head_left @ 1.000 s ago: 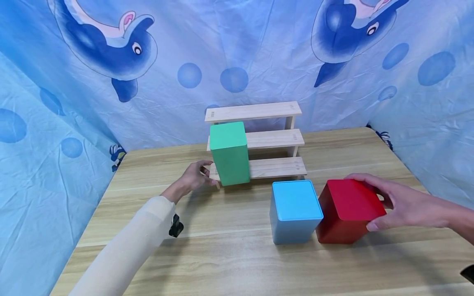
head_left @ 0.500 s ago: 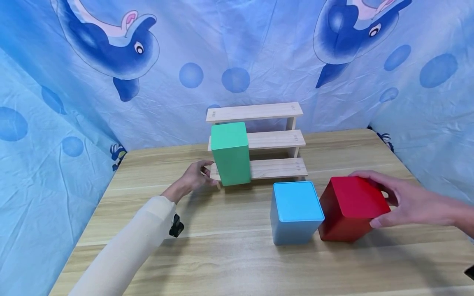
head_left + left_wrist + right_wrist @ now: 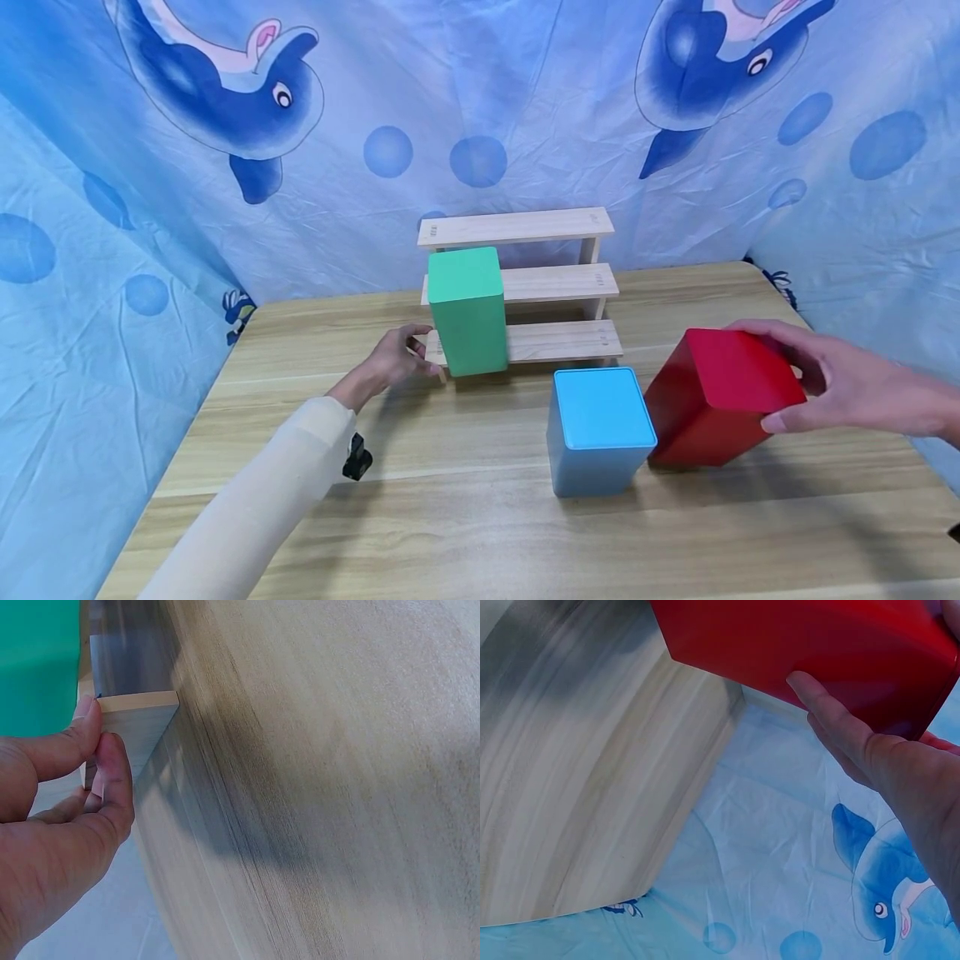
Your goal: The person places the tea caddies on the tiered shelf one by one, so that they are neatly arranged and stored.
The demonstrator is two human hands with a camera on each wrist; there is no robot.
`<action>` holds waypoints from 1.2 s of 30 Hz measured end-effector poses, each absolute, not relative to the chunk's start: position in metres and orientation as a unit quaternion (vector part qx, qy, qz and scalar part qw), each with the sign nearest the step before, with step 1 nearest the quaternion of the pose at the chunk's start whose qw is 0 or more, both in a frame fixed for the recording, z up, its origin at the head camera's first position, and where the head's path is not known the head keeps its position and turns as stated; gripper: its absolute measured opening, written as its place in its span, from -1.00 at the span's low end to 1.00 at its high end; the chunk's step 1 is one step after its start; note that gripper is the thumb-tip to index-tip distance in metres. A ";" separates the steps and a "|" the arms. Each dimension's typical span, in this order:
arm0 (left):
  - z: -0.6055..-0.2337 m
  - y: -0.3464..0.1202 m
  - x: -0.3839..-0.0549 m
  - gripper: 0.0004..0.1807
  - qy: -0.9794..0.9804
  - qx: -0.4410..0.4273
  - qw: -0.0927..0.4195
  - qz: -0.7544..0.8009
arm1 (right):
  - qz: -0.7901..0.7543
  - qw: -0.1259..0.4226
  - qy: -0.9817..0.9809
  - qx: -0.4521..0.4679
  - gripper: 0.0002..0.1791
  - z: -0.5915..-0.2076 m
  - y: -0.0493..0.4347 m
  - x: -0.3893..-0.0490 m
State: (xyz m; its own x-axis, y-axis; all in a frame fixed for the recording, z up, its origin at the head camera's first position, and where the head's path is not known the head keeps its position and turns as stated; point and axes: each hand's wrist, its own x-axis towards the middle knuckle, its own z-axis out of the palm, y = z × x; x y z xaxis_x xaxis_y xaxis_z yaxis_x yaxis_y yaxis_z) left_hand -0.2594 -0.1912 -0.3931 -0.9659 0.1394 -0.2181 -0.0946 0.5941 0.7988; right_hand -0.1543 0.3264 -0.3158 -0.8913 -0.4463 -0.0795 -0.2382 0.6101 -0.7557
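Note:
My left hand (image 3: 393, 358) pinches the left end of the lowest board of a small three-step wooden shelf (image 3: 562, 340). In the left wrist view its thumb and fingers (image 3: 114, 769) close on the board's edge. A green box (image 3: 472, 325) stands on the shelf's left side, just beside that hand. My right hand (image 3: 847, 379) grips a red box (image 3: 746, 367) from its right side, thumb at the near edge. The red box looks tilted and raised from the table. Left of it, a light blue box (image 3: 602, 425) stands upright on the table.
The wooden table (image 3: 480, 542) carries the shelf near its back edge. Blue cloth (image 3: 315, 242) with printed dolphins hangs behind and at both sides. A small black device (image 3: 357, 458) is strapped at the left wrist.
The red box has risen and shifted a little right and away in my right hand. My left hand, the green box and the blue box have stayed in place.

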 end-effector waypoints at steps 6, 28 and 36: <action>-0.392 -0.192 -0.260 -0.19 0.883 0.007 0.131 0.450 | -0.384 0.116 0.897 -0.186 0.13 -0.303 0.327 -0.164; -0.392 -0.192 -0.262 -0.19 0.880 0.003 0.138 0.455 | -0.329 0.040 0.926 -0.182 0.17 -0.242 0.303 -0.215; -0.391 -0.192 -0.262 -0.19 0.878 0.003 0.140 0.457 | -0.338 0.041 0.918 -0.201 0.15 -0.226 0.288 -0.231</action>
State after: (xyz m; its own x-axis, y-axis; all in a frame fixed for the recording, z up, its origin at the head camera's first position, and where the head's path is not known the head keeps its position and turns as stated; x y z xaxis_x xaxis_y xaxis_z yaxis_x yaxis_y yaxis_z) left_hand -0.2622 -0.1923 -0.3911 -0.9609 0.1338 -0.2425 -0.1218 0.5821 0.8040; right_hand -0.2312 0.2878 -0.2263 -0.9160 -0.3967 0.0607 -0.3412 0.6904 -0.6379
